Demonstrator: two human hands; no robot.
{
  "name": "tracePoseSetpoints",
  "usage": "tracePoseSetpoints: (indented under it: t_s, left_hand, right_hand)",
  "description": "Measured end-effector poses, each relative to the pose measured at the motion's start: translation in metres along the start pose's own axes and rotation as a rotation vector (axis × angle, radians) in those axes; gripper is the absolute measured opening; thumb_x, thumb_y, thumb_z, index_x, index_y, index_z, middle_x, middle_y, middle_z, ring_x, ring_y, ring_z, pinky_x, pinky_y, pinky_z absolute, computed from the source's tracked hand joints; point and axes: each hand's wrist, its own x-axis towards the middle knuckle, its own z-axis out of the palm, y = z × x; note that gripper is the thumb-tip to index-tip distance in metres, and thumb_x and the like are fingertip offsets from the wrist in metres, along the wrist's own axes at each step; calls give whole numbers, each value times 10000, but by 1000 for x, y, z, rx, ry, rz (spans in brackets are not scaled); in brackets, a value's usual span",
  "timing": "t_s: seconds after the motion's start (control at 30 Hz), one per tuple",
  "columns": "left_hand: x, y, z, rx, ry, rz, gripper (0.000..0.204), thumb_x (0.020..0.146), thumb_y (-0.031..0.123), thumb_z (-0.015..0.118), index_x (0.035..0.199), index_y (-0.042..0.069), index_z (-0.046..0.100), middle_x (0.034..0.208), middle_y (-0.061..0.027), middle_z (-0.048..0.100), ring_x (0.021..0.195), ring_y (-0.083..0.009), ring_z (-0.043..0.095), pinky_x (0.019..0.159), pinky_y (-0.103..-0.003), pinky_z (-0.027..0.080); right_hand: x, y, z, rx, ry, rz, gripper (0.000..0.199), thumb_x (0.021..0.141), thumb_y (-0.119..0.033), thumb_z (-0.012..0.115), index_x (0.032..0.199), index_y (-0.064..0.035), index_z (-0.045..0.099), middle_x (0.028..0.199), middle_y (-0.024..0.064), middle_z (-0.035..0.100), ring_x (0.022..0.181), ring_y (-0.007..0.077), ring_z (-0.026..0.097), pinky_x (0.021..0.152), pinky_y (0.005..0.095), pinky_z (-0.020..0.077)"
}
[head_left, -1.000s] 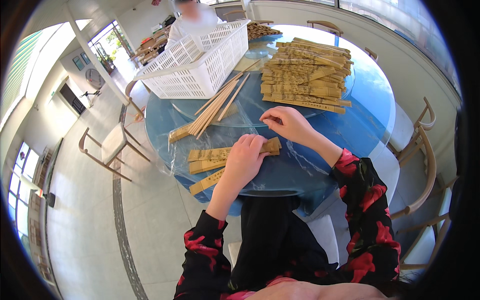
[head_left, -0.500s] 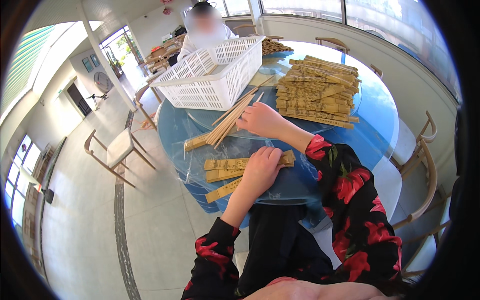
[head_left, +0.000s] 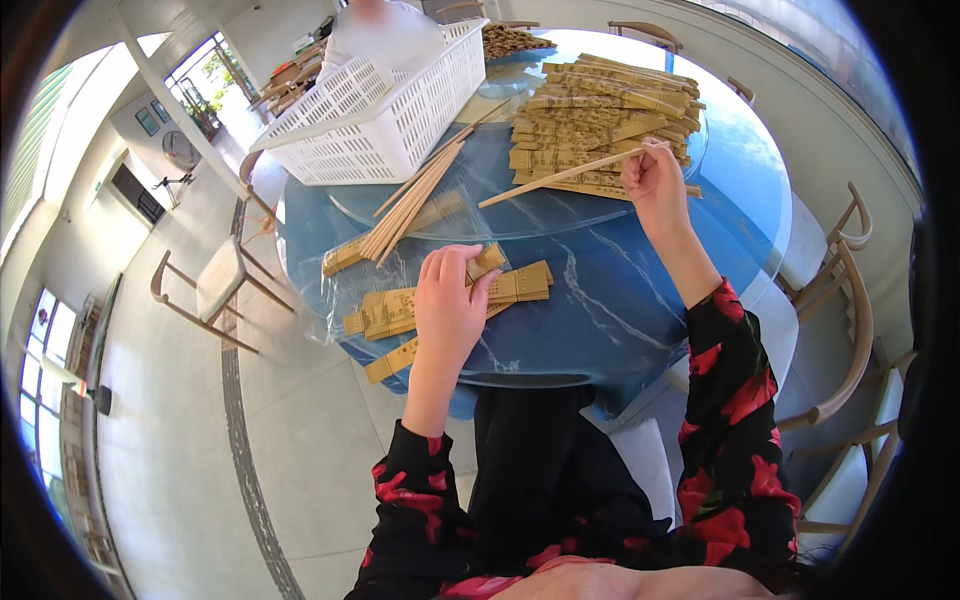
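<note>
My right hand (head_left: 658,190) is raised over the table's right part, its fingers pinched on one end of a pale wooden chopstick (head_left: 560,179); whether it is one stick or a pair I cannot tell. The other end points left. My left hand (head_left: 447,305) is closed on a brown paper chopstick sleeve (head_left: 487,262), whose end pokes out past the fingertips. Beneath that hand lie several flat printed sleeves (head_left: 385,313). Farther left, a bundle of loose chopsticks (head_left: 415,205) rests on clear plastic wrap, with one more sleeve (head_left: 345,257) under it.
Beyond the bundle stands a white slotted plastic basket (head_left: 370,140). A big pile of filled-looking brown sleeves (head_left: 600,115) covers the far right of the blue round table (head_left: 640,300). Another person (head_left: 385,40) sits behind the basket. Wooden chairs (head_left: 222,285) surround the table.
My right hand has moved right, away from the bundle, with a chopstick in it. The left hand has risen off the flat sleeves, now with one sleeve's end lifted. The view has shifted.
</note>
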Motion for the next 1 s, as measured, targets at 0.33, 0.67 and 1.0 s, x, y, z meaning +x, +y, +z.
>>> tracePoseSetpoints:
  t_s: [0.33,0.67,1.0]
  left_hand:
    - [-2,-2,-3,18,13,-87,334,852,83,833,1124,21,648,1073,-127,689,1024,-353,636,901,-423,516]
    - [-1,1,-3,8,-35,-114,355,861,89,831,1151,23,637,1100,-138,683,1059,-361,634,921,-432,516]
    - [-7,-12,5,52,-118,-240,288,954,61,707,1216,56,587,1135,-145,661,1043,-359,633,900,-443,514]
  right_hand:
    - [-15,-3,20,-139,-26,-126,119,1024,-186,548,1028,-71,580,775,9,547,664,100,523,604,263,391]
    - [-21,-2,26,-163,-74,-31,140,1047,-214,571,1037,-77,597,792,17,592,695,105,570,641,260,443]
    - [-26,4,23,-239,-254,204,141,1060,-238,593,1059,-97,599,856,83,724,731,131,665,669,253,512]
